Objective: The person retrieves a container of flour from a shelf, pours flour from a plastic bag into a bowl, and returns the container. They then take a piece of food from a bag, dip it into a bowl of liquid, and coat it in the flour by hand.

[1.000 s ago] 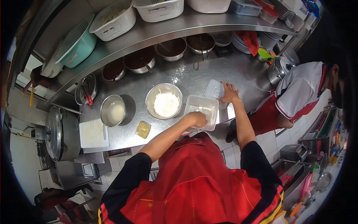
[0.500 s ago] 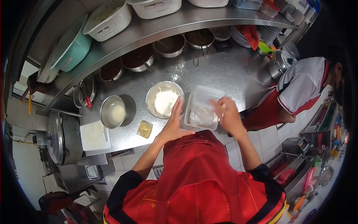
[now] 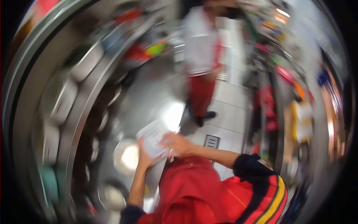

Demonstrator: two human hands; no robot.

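Here's your translucent plastic food container point(image 3: 152, 140), right between your two hands, over the steel counter point(image 3: 140, 97) near its front edge, and the view is smeared, so whether it rests there or is lifted, nobody can call it. Your left hand point(image 3: 144, 156) is up against the container's near left side, fingers reaching along the wall; how tightly it's closed, you can't tell from this. Over on the other side, your right hand point(image 3: 178, 145) is half curled, fingertips right by the container's edge, and the blur hides whether they've got hold of anything. Just beyond your left hand, there's the mixing bowl point(image 3: 118, 158) with white powder point(image 3: 130, 156) in it, close to the container.

Now the feel of it: judging by those thin walls, this one's light, springy rather than rigid, unlikely to shatter but ready to bow if you squeeze mid-wall. Any powder or moisture on your fingers would make that smooth plastic slick. Best hold? Opposite sides, up under the rim where it should be stiffest, palms flat, pressure even. Whatever's inside doesn't show, so the full weight's anyone's guess.
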